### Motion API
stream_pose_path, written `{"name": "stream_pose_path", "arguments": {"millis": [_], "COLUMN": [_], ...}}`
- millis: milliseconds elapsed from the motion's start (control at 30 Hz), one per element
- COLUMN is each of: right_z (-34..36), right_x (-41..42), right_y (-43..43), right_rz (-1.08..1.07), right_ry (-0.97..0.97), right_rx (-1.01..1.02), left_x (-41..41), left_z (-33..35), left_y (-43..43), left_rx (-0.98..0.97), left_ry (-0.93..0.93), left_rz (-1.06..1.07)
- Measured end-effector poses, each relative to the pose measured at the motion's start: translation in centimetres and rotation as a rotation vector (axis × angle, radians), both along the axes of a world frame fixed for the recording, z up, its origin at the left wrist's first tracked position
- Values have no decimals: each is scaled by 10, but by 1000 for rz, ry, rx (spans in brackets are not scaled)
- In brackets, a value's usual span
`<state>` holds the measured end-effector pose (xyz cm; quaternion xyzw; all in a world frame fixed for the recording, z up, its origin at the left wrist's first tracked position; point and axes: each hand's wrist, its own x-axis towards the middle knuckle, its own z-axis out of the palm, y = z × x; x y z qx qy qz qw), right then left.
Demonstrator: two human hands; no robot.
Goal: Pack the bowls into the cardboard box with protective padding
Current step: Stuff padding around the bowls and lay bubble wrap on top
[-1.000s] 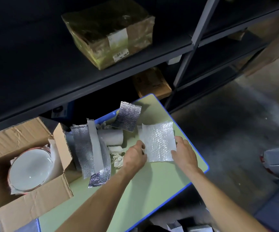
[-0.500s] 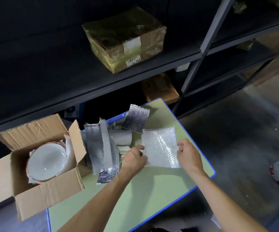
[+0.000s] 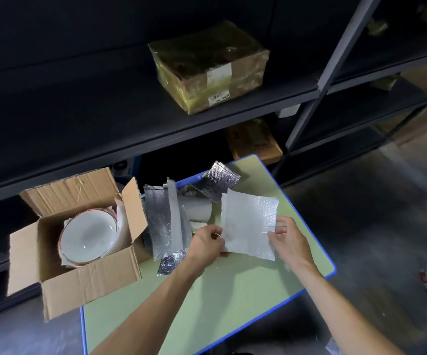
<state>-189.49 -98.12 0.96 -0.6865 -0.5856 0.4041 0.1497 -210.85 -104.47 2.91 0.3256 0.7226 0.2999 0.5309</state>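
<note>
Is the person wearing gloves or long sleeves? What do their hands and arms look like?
No gloves and no sleeves show. The left hand and right hand are bare. The left forearm and right forearm are bare too, all the way to the picture's bottom edge. I can see no watch, bracelet or ring.

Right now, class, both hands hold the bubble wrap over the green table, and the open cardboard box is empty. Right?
Not empty: the head view shows a white bowl in the cardboard box. The left hand and right hand do hold the bubble wrap over the green table.
</note>
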Motion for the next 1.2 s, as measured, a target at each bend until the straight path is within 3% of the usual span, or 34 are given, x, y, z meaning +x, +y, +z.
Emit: {"name": "stream_pose_path", "arguments": {"millis": [233, 333, 400, 500, 633, 700, 833, 967, 1200], "right_z": [-7, -6, -9, -19, -24, -20, 1, 37, 93], "right_x": [-10, -26, -39, -52, -58, -56, -53, -48, -30], "right_y": [-10, -22, -31, -42, -42, -41, -34, -24, -2], "right_rz": [117, 353, 551, 689, 614, 604, 714, 804, 745], "right_ry": [-90, -48, -127, -353, -408, -400, -498, -568, -582], "right_rx": [22, -100, -141, -27, 142, 156, 267, 406, 554], "left_x": [1, 3, 3, 5, 5, 5, 12, 23, 28], "left_z": [-7, -12, -17, -26, -34, -36, -39, -43, -38], "left_y": [-3, -4, -5, -4, -5, -7, -11, -17, -21], "left_rx": [-47, -66, -87, -120, -133, -108, 44, 75, 43], "left_ry": [-65, -96, -95, -90, -109, -27, 307, 613, 737], "left_rz": [-37, -21, -9, 20, 25, -92, -421, -726, -860]}}
